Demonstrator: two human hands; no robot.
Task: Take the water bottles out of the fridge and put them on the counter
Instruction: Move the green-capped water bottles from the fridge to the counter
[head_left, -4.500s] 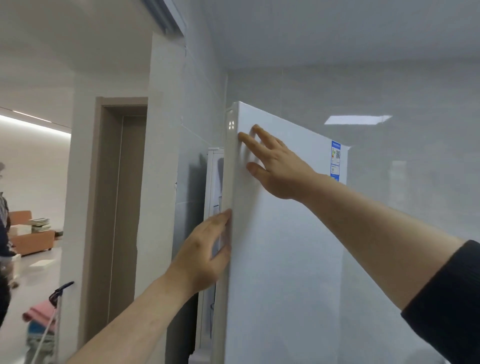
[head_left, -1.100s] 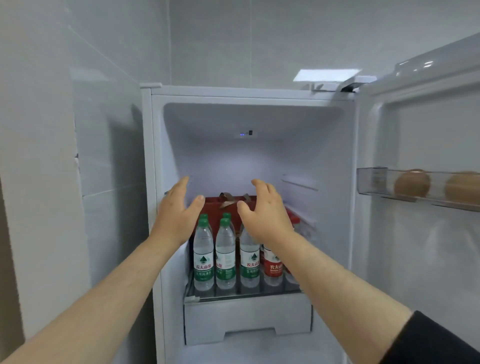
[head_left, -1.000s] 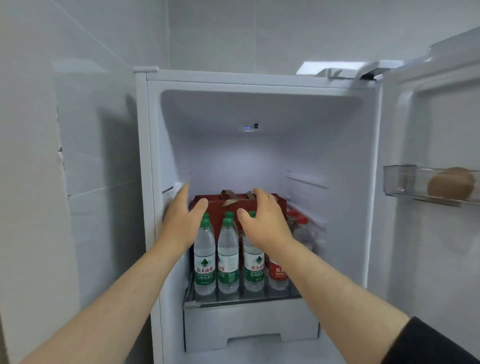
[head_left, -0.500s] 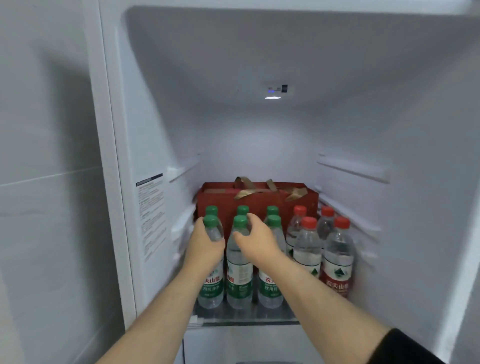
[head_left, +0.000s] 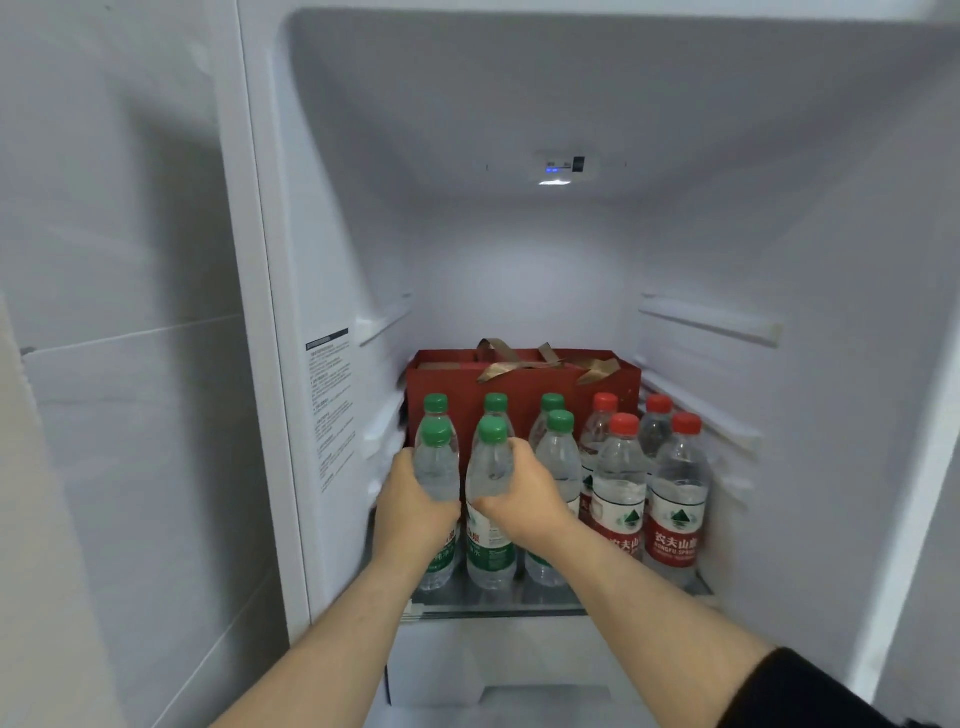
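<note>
The fridge (head_left: 332, 218) stands open before me. On its glass shelf (head_left: 498, 605) stand several clear water bottles, green-capped on the left and red-capped (head_left: 621, 493) on the right. My left hand (head_left: 413, 512) is wrapped around the front-left green-capped bottle (head_left: 437, 462). My right hand (head_left: 522, 501) is wrapped around the front-middle green-capped bottle (head_left: 491, 465). Both bottles still stand upright on the shelf. A third front green-capped bottle (head_left: 560, 457) stands just right of my right hand.
A red gift bag (head_left: 519, 384) with gold ribbon handles stands behind the bottles. A white drawer (head_left: 483, 670) sits below the shelf. Empty shelf rails line both inner walls. A tiled wall (head_left: 114, 364) is on the left.
The fridge door was opened and I moved closer. Both hands reached down from the bottle caps and closed around the two front green-capped bottles.
</note>
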